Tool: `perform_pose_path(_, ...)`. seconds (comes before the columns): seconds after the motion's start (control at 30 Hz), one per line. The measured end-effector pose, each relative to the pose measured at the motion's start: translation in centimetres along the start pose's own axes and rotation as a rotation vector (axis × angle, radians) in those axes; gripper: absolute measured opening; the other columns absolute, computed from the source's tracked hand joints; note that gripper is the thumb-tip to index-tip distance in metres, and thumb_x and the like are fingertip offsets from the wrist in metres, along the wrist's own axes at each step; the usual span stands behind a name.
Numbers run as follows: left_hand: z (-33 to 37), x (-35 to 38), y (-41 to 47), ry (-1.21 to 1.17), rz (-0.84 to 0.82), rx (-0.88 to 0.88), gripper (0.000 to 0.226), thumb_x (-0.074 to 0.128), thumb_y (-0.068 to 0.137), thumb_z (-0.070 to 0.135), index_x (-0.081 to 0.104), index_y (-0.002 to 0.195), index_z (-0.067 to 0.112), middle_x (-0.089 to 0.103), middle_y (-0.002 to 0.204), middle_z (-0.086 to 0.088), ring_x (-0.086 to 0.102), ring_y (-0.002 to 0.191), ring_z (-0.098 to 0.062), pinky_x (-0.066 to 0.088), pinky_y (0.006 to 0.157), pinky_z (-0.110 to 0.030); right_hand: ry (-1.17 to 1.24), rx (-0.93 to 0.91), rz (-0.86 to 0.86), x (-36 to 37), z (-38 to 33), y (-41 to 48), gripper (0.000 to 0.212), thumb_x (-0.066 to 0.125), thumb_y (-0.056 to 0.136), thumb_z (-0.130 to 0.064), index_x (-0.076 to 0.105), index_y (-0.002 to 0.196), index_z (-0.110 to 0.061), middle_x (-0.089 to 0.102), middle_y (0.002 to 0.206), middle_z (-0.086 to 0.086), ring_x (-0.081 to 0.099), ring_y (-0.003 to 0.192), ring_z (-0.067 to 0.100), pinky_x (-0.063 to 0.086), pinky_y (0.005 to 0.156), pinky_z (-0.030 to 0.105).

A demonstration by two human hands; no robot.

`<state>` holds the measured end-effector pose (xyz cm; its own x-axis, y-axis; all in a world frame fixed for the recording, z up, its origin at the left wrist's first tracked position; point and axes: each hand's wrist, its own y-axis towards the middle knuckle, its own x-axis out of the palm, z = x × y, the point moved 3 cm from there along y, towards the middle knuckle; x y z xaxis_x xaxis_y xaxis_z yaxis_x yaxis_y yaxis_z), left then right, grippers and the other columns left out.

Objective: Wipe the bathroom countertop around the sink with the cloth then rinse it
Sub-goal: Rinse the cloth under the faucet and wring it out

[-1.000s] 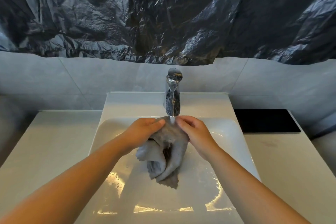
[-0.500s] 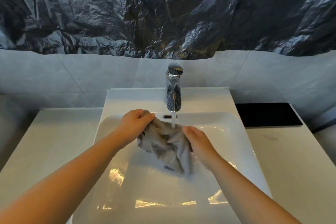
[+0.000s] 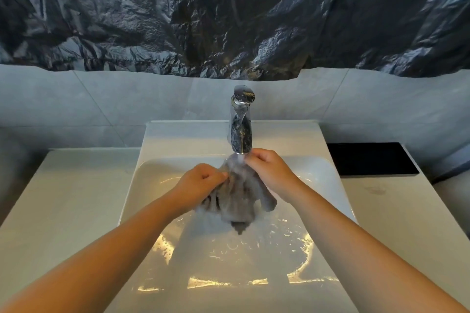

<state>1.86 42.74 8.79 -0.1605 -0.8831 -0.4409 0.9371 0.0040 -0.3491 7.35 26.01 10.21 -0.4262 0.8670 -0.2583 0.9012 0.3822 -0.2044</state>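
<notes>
A wet grey cloth [image 3: 236, 195] hangs bunched over the white sink basin [image 3: 152, 211], its top edge right under the chrome tap [image 3: 241, 124], where water runs onto it. My left hand [image 3: 201, 180] grips the cloth's left side with curled fingers. My right hand [image 3: 269, 168] pinches the cloth's upper right edge just below the spout. The cloth's lower tip dangles toward the basin floor. The pale countertop [image 3: 76, 198] lies on either side of the sink.
A black rectangular panel [image 3: 368, 157] lies on the counter to the right of the sink. Grey wall tiles [image 3: 101, 99] rise behind, with crinkled black plastic sheeting [image 3: 229, 12] hung above them. Water and bright reflections cover the basin floor.
My right hand has risen with the cloth's edge up to the spout, and my left hand has dropped lower. The cloth now hangs longer under the running water.
</notes>
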Motion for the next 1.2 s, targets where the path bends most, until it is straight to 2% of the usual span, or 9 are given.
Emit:
perform_pose_path(0.3, 0.6, -0.7, -1.0, -0.415, 0.04, -0.083, 0.035, 0.055, 0.09, 0.029, 0.066, 0.093, -0.003, 0.066, 0.096, -0.029, 0.063, 0.095, -0.042, 0.051, 0.087, -0.056, 0.124, 0.186, -0.034, 1.9, 6.2, -2.5, 0.027, 0.051, 0.095, -0.034, 0.059, 0.118, -0.022, 0.061, 0.121, -0.001, 0.056, 0.112, 0.015, 0.043, 0.101, 0.034)
perform_pose_path(0.5, 0.4, -1.0, -1.1, -0.489, 0.042, -0.111, 0.031, 0.054, 0.091, 0.026, 0.068, 0.097, -0.001, 0.068, 0.098, -0.025, 0.064, 0.098, -0.038, 0.051, 0.087, -0.048, 0.187, 0.248, -0.122, 3.1, 7.2, -3.1, 0.055, 0.059, 0.075, -0.048, 0.059, 0.093, 0.004, 0.062, 0.085, 0.013, 0.058, 0.081, 0.026, 0.046, 0.095, 0.056)
perform_pose_path(0.63, -0.4, -2.0, -0.8, -0.053, 0.062, -0.041, 0.032, 0.055, 0.09, 0.031, 0.067, 0.08, 0.004, 0.068, 0.077, -0.011, 0.064, 0.076, -0.025, 0.053, 0.075, -0.037, 0.281, 0.241, -0.051, 2.1, 5.7, -2.5, 0.035, 0.051, 0.081, -0.041, 0.058, 0.078, -0.007, 0.053, 0.066, 0.008, 0.048, 0.066, 0.025, 0.04, 0.067, 0.041)
perform_pose_path(0.73, -1.8, -1.6, -0.6, 0.324, 0.076, -0.004, 0.016, 0.056, 0.087, 0.025, 0.061, 0.086, 0.01, 0.064, 0.074, -0.006, 0.06, 0.073, -0.026, 0.05, 0.07, -0.036, 0.316, 0.174, 0.023, 1.1, 3.4, -1.5, 0.032, 0.049, 0.084, -0.04, 0.054, 0.074, -0.011, 0.05, 0.059, 0.004, 0.046, 0.062, 0.023, 0.038, 0.067, 0.042)
perform_pose_path(0.8, -2.2, -1.0, -0.9, 0.223, 0.001, -0.033, 0.023, 0.057, 0.089, 0.025, 0.052, 0.111, 0.029, 0.069, 0.085, -0.004, 0.064, 0.08, -0.022, 0.052, 0.071, -0.031, 0.308, 0.153, 0.046, 0.7, 2.4, -0.6, 0.022, 0.049, 0.093, -0.034, 0.064, 0.084, -0.021, 0.064, 0.08, 0.005, 0.06, 0.079, 0.022, 0.048, 0.077, 0.042)
perform_pose_path(0.87, -2.0, -0.1, -1.1, 0.057, -0.099, -0.062, 0.041, 0.055, 0.091, 0.039, 0.038, 0.128, 0.044, 0.069, 0.099, -0.002, 0.064, 0.085, -0.012, 0.05, 0.07, -0.02, 0.258, 0.124, 0.04, 0.6, 1.7, 0.1, 0.029, 0.049, 0.093, -0.028, 0.063, 0.068, -0.03, 0.059, 0.07, -0.008, 0.055, 0.076, 0.017, 0.044, 0.07, 0.033)
perform_pose_path(0.97, -1.1, 1.0, -1.0, 0.157, -0.152, -0.022, 0.041, 0.049, 0.086, 0.061, 0.06, 0.114, 0.033, 0.067, 0.102, 0.005, 0.062, 0.086, -0.007, 0.047, 0.068, -0.015, 0.216, 0.102, 0.012, 0.9, 1.1, 0.6, 0.03, 0.05, 0.084, -0.028, 0.052, 0.055, -0.027, 0.045, 0.06, -0.007, 0.043, 0.069, 0.016, 0.034, 0.07, 0.032)
perform_pose_path(1.07, -0.6, 1.0, -0.8, 0.092, -0.082, -0.042, 0.044, 0.052, 0.089, 0.052, 0.067, 0.095, 0.011, 0.071, 0.091, -0.008, 0.067, 0.085, -0.023, 0.054, 0.078, -0.034, 0.189, 0.118, 0.004, 0.9, 1.4, 0.3, 0.023, 0.056, 0.075, -0.045, 0.065, 0.076, -0.025, 0.062, 0.078, -0.001, 0.058, 0.082, 0.018, 0.044, 0.077, 0.034)
perform_pose_path(1.2, 0.0, 0.4, -1.0, -0.159, -0.046, -0.063, 0.03, 0.047, 0.095, 0.038, 0.067, 0.1, 0.016, 0.072, 0.093, -0.001, 0.069, 0.083, -0.014, 0.055, 0.074, -0.028, 0.232, 0.162, 0.022, 0.3, 3.6, -0.9, 0.029, 0.055, 0.093, -0.033, 0.059, 0.119, -0.02, 0.062, 0.102, -0.001, 0.061, 0.093, 0.012, 0.052, 0.079, 0.027)
